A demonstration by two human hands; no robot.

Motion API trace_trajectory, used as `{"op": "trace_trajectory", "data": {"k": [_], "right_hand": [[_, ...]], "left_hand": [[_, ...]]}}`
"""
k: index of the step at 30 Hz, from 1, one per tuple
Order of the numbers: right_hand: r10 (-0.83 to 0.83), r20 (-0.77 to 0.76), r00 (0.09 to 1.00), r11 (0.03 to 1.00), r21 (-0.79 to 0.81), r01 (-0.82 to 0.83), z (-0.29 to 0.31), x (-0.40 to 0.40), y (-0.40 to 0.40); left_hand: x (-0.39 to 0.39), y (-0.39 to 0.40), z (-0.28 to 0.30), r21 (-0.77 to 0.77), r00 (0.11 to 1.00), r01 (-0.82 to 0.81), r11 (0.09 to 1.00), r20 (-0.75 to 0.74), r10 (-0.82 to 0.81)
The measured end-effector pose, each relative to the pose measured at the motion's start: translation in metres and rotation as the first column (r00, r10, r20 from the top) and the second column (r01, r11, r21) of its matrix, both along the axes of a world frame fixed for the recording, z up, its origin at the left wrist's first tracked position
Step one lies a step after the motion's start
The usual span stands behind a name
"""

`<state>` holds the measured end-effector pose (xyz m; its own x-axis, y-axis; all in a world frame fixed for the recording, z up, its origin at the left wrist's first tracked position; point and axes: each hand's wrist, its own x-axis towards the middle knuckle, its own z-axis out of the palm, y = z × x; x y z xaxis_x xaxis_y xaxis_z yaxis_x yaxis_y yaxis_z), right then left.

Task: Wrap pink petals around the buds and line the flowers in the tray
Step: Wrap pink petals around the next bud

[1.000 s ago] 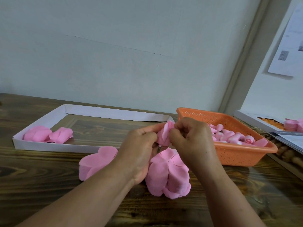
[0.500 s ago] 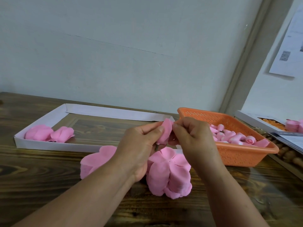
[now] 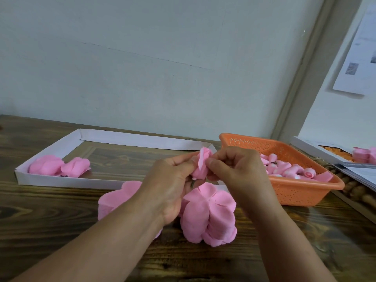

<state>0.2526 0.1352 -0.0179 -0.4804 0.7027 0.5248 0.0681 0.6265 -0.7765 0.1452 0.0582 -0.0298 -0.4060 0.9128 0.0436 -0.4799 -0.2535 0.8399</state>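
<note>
A petal has been folded tighter round the bud (image 3: 201,165), now pinched by left hand (image 3: 173,180) and right hand (image 3: 236,171); wrapping nearly done, tray (image 3: 50,180) placement judged next.

Half-wrapped pink flower (image 3: 201,165) upright above petal stacks (image 3: 209,214), two finished flowers (image 3: 59,166) in white tray's (image 3: 50,178) left end

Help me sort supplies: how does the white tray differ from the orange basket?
The white tray is shallow, plain and solid-walled; the orange basket is deeper, with perforated walls. The tray lies on the left and holds two finished pink flowers in one corner; the basket sits on the right, filled with many small buds. Both are rectangular and rest on the wooden table.
</note>
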Motion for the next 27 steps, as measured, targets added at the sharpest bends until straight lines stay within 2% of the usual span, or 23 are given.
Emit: {"op": "trace_trajectory", "data": {"k": [6,11,14,19,27], "right_hand": [[0.0,-0.027,1.0,0.997,-0.077,-0.002,0.0,-0.001,0.0],[0.027,-0.064,0.998,0.988,-0.15,-0.036,-0.001,-0.003,-0.002],[0.052,-0.068,0.996,0.983,-0.171,-0.063,-0.003,-0.005,-0.001],[0.029,-0.076,0.997,0.979,-0.2,-0.044,-0.006,-0.005,0.003],[0.055,-0.069,0.996,0.959,-0.274,-0.072,-0.004,-0.002,0.005]], "left_hand": [[0.0,0.001,-0.003,-0.007,0.998,-0.017,1.0,-0.069,0.016],[0.005,0.003,-0.015,0.005,0.924,-0.136,0.991,-0.361,0.128],[0.009,0.002,-0.016,0.049,0.871,-0.176,0.983,-0.457,0.179],[0.007,0.004,-0.017,0.057,0.865,-0.21,0.976,-0.455,0.213],[0.004,0.005,-0.014,0.029,0.929,-0.169,0.985,-0.328,0.17]]}}
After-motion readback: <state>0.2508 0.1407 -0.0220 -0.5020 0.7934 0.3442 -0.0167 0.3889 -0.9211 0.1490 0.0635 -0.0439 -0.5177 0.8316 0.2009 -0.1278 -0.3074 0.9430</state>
